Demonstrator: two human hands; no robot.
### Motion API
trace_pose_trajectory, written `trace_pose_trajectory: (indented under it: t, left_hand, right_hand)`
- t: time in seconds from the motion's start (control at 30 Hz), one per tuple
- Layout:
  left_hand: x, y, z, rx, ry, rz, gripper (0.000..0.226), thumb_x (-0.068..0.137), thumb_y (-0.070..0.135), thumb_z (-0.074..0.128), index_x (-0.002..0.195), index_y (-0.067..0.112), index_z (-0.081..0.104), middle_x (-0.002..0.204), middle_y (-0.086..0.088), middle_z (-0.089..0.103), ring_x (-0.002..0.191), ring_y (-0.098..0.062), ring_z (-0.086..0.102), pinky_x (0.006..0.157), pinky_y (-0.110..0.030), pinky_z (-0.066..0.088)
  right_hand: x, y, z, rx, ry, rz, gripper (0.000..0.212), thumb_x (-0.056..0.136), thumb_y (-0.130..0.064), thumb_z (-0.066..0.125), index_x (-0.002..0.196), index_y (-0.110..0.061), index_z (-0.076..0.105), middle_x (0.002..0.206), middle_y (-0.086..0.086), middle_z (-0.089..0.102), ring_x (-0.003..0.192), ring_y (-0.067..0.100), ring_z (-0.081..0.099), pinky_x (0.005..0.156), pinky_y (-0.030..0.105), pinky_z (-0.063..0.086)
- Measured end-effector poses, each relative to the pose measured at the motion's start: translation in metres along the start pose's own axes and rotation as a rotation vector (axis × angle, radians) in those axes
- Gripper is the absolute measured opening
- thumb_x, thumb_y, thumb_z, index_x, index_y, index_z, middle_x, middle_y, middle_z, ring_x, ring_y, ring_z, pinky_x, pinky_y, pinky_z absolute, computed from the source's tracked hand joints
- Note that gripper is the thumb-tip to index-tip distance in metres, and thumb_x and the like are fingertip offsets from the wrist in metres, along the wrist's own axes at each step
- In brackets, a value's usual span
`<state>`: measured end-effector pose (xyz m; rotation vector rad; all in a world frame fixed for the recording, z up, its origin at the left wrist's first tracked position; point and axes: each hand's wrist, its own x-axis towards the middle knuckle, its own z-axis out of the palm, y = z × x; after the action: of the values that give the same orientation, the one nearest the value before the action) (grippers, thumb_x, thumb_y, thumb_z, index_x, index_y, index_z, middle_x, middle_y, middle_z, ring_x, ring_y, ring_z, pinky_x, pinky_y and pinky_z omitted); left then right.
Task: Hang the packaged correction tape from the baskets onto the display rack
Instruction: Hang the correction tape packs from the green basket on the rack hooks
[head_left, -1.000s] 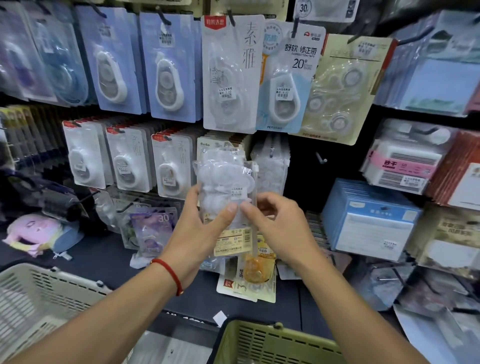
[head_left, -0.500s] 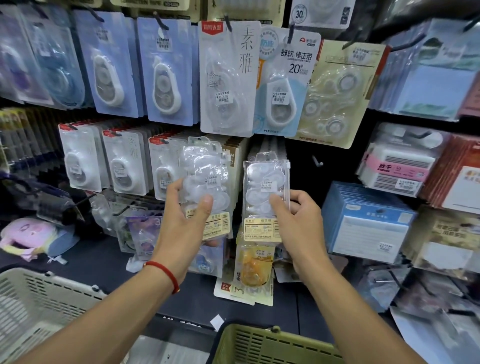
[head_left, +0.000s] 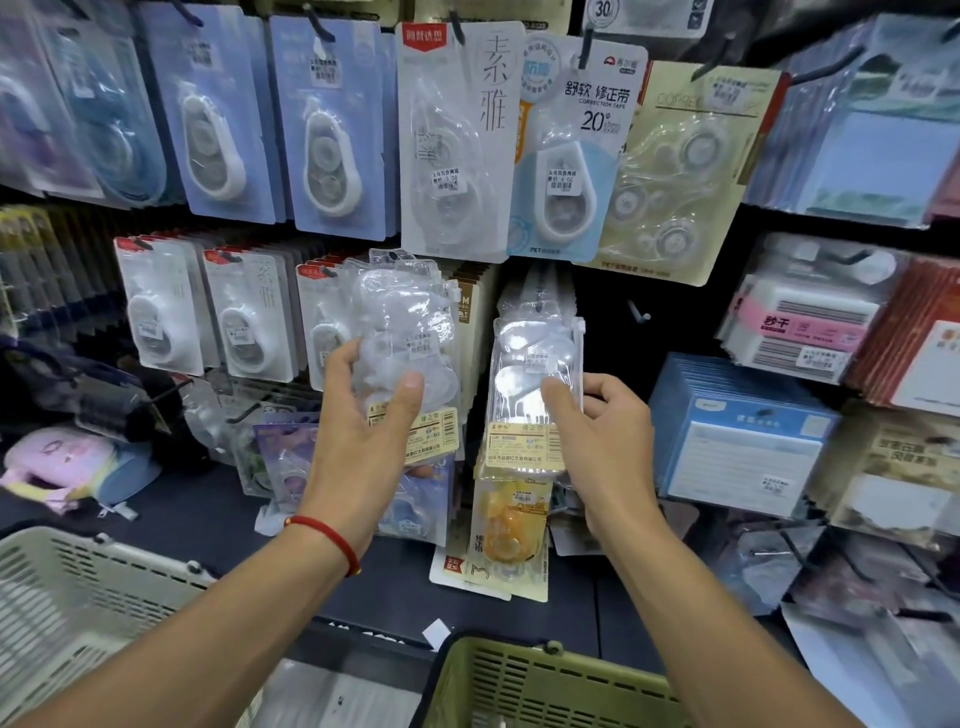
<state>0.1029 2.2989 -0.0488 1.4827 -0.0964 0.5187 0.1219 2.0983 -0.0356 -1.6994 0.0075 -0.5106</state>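
left hand (head_left: 363, 441) and right hand (head_left: 597, 441) each pinching a clear correction-tape pack (head_left: 530, 395) — hanging card (head_left: 576, 150) overhead: "correction tape", "20"

We count two bare hands (head_left: 363, 447) (head_left: 602, 441), two slotted plastic baskets, one cream (head_left: 78, 592) and one olive green (head_left: 545, 686), and two periwinkle-blue carded correction tapes (head_left: 213, 114) (head_left: 332, 130) hanging side by side.

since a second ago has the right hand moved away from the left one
Yes. The right hand has carried one clear pack off to the right, from under the white card to under the light blue card; the left hand holds the rest.
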Motion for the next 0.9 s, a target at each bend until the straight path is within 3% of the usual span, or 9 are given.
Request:
trace_pose_trajectory:
  t: [0.1, 0.2, 0.27, 0.37, 0.47, 0.57, 0.67, 0.8, 0.9]
  left_hand:
    - [0.0, -0.001, 0.0, -0.004, -0.017, -0.002, 0.039, 0.099, 0.045, 0.067, 0.13, 0.051, 0.045, 0.13, -0.002, 0.068, 0.104, -0.035, 0.075, 0.077, -0.056, 0.064]
    - [-0.004, -0.003, 0.003, -0.038, -0.071, -0.028, 0.042, 0.098, 0.042, 0.069, 0.134, 0.043, 0.046, 0.123, -0.005, 0.071, 0.089, -0.033, 0.079, 0.061, -0.046, 0.064]
    - [-0.008, -0.004, 0.007, -0.056, -0.123, -0.051, 0.047, 0.094, 0.045, 0.071, 0.134, 0.042, 0.046, 0.116, -0.002, 0.076, 0.084, -0.029, 0.08, 0.058, -0.044, 0.064]
    - [-0.012, -0.006, 0.014, -0.042, -0.214, -0.096, 0.055, 0.09, 0.053, 0.075, 0.134, 0.042, 0.046, 0.123, 0.0, 0.074, 0.105, -0.03, 0.075, 0.08, -0.06, 0.062]
    - [-0.012, -0.008, 0.018, -0.063, -0.242, -0.139, 0.05, 0.089, 0.051, 0.078, 0.128, 0.041, 0.048, 0.122, 0.0, 0.075, 0.105, -0.029, 0.076, 0.079, -0.059, 0.063]
    - [-0.01, -0.008, 0.016, -0.082, -0.189, -0.141, 0.037, 0.095, 0.042, 0.071, 0.124, 0.042, 0.049, 0.109, 0.024, 0.073, 0.089, -0.008, 0.078, 0.061, -0.042, 0.065]
    - [-0.006, -0.01, 0.011, -0.039, -0.126, -0.127, 0.027, 0.102, 0.033, 0.066, 0.113, 0.053, 0.052, 0.117, 0.021, 0.067, 0.091, 0.005, 0.071, 0.062, -0.041, 0.066]
    - [-0.006, -0.007, 0.008, -0.028, -0.097, -0.088, 0.03, 0.105, 0.026, 0.063, 0.109, 0.054, 0.053, 0.124, 0.013, 0.064, 0.089, 0.002, 0.072, 0.06, -0.038, 0.065]
    - [-0.006, -0.005, 0.007, -0.051, -0.075, -0.072, 0.03, 0.105, 0.024, 0.062, 0.11, 0.052, 0.053, 0.122, 0.006, 0.068, 0.087, -0.014, 0.077, 0.059, -0.037, 0.065]
  right_hand:
    - [0.002, 0.003, -0.001, -0.129, 0.003, -0.008, 0.031, 0.098, -0.042, 0.07, 0.12, -0.021, 0.064, 0.101, -0.009, 0.076, 0.086, 0.005, 0.07, 0.077, 0.036, 0.06]
    - [0.002, 0.003, -0.003, -0.463, 0.067, -0.211, 0.044, 0.099, -0.04, 0.067, 0.138, -0.023, 0.054, 0.131, -0.007, 0.056, 0.117, 0.01, 0.053, 0.099, 0.031, 0.047]
    - [0.001, 0.001, -0.001, -0.36, -0.059, -0.247, 0.033, 0.098, -0.04, 0.068, 0.128, -0.026, 0.063, 0.119, -0.013, 0.064, 0.107, 0.001, 0.059, 0.091, 0.017, 0.047]
    - [-0.004, 0.002, 0.007, -0.243, -0.328, -0.199, 0.017, 0.097, -0.049, 0.068, 0.102, -0.033, 0.072, 0.092, -0.02, 0.072, 0.09, -0.006, 0.065, 0.074, 0.006, 0.046]
    - [-0.006, 0.006, 0.011, -0.184, -0.261, -0.209, 0.022, 0.096, -0.045, 0.071, 0.084, -0.028, 0.069, 0.082, -0.014, 0.071, 0.074, 0.001, 0.065, 0.065, 0.015, 0.048]
    - [-0.004, 0.008, 0.011, -0.037, -0.105, -0.093, 0.019, 0.099, -0.042, 0.067, 0.089, -0.026, 0.064, 0.075, -0.002, 0.065, 0.066, 0.009, 0.058, 0.062, 0.03, 0.048]
    - [0.0, 0.009, 0.005, 0.008, -0.042, -0.022, 0.017, 0.101, -0.041, 0.065, 0.095, -0.025, 0.062, 0.069, -0.001, 0.056, 0.06, 0.011, 0.049, 0.058, 0.03, 0.043]
    - [0.0, 0.008, 0.003, 0.018, -0.042, -0.004, 0.021, 0.099, -0.042, 0.067, 0.092, -0.023, 0.064, 0.06, 0.0, 0.058, 0.055, 0.008, 0.051, 0.054, 0.027, 0.045]
    - [-0.003, 0.006, 0.006, 0.049, -0.035, 0.004, 0.022, 0.098, -0.045, 0.068, 0.094, -0.024, 0.066, 0.077, 0.011, 0.073, 0.064, 0.025, 0.066, 0.062, 0.041, 0.054]
